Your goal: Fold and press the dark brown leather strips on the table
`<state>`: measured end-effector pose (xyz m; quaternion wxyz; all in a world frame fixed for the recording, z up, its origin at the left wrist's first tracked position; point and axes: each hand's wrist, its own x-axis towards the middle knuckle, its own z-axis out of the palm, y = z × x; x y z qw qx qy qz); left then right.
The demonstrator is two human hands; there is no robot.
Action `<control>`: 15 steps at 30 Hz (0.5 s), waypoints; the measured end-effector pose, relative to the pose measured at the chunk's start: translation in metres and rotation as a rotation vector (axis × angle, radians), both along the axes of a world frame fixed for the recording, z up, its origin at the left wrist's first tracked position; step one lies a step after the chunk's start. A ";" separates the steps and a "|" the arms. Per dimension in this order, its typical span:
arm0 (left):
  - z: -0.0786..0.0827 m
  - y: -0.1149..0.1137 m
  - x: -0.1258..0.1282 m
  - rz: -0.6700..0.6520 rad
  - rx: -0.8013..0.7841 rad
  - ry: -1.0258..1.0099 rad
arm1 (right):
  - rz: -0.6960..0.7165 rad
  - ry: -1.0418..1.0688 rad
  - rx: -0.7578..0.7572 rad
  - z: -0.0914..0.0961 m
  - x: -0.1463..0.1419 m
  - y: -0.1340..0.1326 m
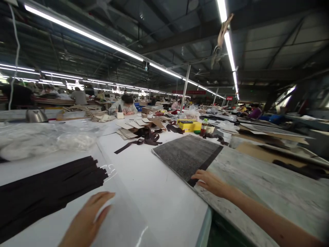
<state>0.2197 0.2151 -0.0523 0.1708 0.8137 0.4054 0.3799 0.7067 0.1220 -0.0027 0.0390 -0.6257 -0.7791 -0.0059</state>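
My left hand [88,219] lies flat and open on a clear plastic sheet [120,212] on the white table [154,192], just right of a stack of long black strips [48,190]. My right hand [212,183] reaches forward with fingers stretched out, fingertips touching the near corner of a dark grey mat [187,154] with a black strip along its edge. The mat rests on a marbled grey board [257,185]. Neither hand holds anything.
Clear plastic bags [46,139] lie at the far left. Black straps [144,139], cardboard pieces [138,125], a yellow box [189,125] and a bottle [204,127] sit further back. Cardboard sheets [272,137] lie at the right. Several people work at distant tables under strip lights.
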 end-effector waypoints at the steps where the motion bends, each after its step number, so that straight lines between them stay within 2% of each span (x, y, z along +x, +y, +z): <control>1: 0.003 -0.006 0.028 -0.069 -0.021 0.016 | 0.007 -0.005 0.004 -0.005 -0.002 0.000; 4: 0.014 -0.024 0.122 -0.303 -0.128 0.070 | 0.024 -0.028 0.026 -0.013 -0.007 0.005; 6: 0.020 -0.031 0.178 -0.371 -0.135 0.089 | 0.034 -0.044 0.043 -0.015 -0.008 0.009; 8: 0.020 -0.031 0.224 -0.410 -0.131 0.102 | 0.049 -0.059 0.055 -0.015 -0.007 0.011; 11: 0.011 -0.022 0.269 -0.426 -0.124 0.124 | 0.079 -0.073 0.068 -0.015 -0.006 0.013; 15: -0.009 -0.011 0.294 -0.402 -0.107 0.179 | 0.124 -0.071 0.091 -0.019 -0.003 0.018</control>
